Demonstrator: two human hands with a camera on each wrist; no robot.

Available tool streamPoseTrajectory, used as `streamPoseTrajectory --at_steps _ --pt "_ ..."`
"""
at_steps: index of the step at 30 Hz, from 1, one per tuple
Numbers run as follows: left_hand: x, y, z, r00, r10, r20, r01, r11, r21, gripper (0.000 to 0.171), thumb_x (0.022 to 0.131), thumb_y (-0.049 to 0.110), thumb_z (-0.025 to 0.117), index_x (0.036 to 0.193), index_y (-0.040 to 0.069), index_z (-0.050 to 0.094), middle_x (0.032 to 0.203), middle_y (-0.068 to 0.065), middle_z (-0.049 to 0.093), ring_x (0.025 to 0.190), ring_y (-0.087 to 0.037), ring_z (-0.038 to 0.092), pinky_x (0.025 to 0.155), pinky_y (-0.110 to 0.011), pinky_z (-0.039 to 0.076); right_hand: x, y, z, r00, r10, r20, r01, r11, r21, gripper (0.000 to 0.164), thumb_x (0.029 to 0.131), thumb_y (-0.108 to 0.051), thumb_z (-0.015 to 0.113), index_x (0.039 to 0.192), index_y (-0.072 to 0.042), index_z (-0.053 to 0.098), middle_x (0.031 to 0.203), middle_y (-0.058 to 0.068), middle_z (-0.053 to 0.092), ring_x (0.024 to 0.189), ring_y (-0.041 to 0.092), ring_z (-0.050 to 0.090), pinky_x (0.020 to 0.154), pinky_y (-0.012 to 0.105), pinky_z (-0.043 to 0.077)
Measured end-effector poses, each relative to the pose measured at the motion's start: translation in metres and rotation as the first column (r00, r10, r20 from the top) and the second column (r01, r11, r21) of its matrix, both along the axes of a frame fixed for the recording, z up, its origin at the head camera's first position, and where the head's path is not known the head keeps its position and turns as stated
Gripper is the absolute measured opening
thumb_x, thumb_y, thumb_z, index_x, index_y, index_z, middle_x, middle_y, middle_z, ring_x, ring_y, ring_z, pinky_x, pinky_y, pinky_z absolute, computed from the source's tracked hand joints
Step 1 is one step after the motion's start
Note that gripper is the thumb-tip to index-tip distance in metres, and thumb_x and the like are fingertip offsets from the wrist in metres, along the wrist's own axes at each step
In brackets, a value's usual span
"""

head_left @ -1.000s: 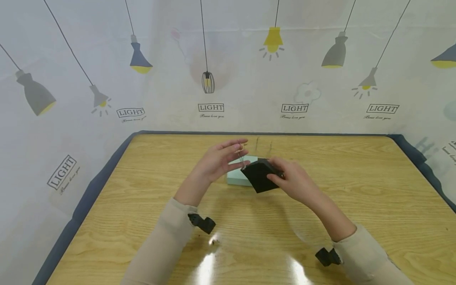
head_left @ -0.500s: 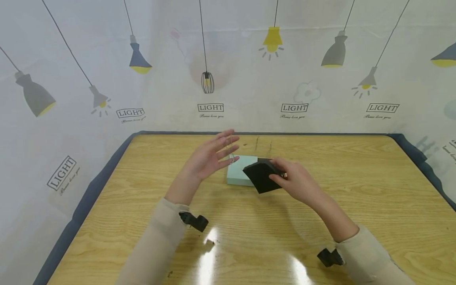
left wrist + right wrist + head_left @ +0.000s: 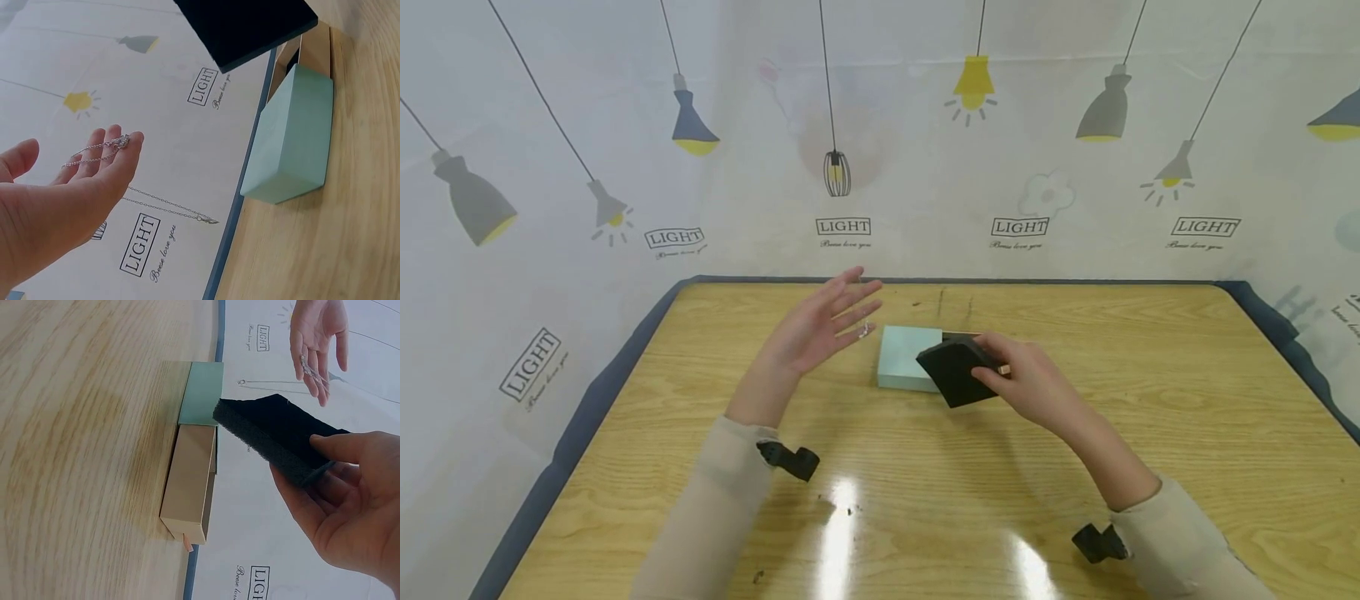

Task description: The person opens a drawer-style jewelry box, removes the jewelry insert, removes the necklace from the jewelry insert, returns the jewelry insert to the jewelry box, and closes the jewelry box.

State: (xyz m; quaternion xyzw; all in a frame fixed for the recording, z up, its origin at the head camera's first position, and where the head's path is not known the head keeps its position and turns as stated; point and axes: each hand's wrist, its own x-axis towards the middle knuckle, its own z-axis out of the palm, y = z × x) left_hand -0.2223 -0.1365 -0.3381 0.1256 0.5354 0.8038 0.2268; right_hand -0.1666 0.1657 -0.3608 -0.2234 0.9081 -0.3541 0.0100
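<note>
My left hand [image 3: 816,329] is held up at the left with its fingers extended, palm turned to the right. A thin silver necklace [image 3: 120,142] lies across those fingers, and a loop of its chain hangs below with a small piece at the end. My right hand [image 3: 1030,382] pinches a black foam insert [image 3: 957,372] between thumb and fingers, tilted above the table. Behind and below the foam is a mint-green box sleeve [image 3: 908,357]. Its beige inner drawer [image 3: 189,475], with a small ribbon tab, is pulled partly out on the right side.
The wooden table [image 3: 700,500] has a dark blue border at its back and sides. Behind it hangs a white cloth [image 3: 910,167] printed with lamps. Dark wrist cameras sit on both sleeves.
My left hand has moved left and slightly up, away from the foam insert, taking the necklace with it. Its fingers have spread. My right hand and the foam have shifted slightly right.
</note>
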Motion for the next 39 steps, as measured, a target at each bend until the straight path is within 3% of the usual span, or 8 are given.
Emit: streamPoseTrajectory --at_steps 21,39 --pt "-0.007 -0.032 -0.008 0.993 0.092 0.073 -0.090 0.996 -0.027 0.056 0.110 0.034 0.027 0.161 0.015 0.013 0.166 -0.015 0.020 0.153 -0.035 0.022 0.126 -0.047 0.022 0.000 0.005 0.001 1.000 -0.016 0.008 0.016 0.999 0.028 0.030 0.097 -0.008 0.063 0.126 -0.001 0.060 0.117 0.020 0.070 0.108 0.036 0.069 0.085 0.048 0.060" --pt "-0.007 -0.058 -0.007 0.971 0.177 0.158 -0.174 0.984 -0.032 0.053 0.109 0.038 0.032 0.158 0.022 0.020 0.167 -0.009 0.021 0.153 -0.031 0.025 0.125 -0.040 0.027 0.000 0.012 -0.002 1.000 -0.027 0.015 0.026 0.999 0.039 0.030 0.098 -0.010 0.062 0.126 0.000 0.059 0.117 0.021 0.070 0.109 0.038 0.068 0.087 0.050 0.059"
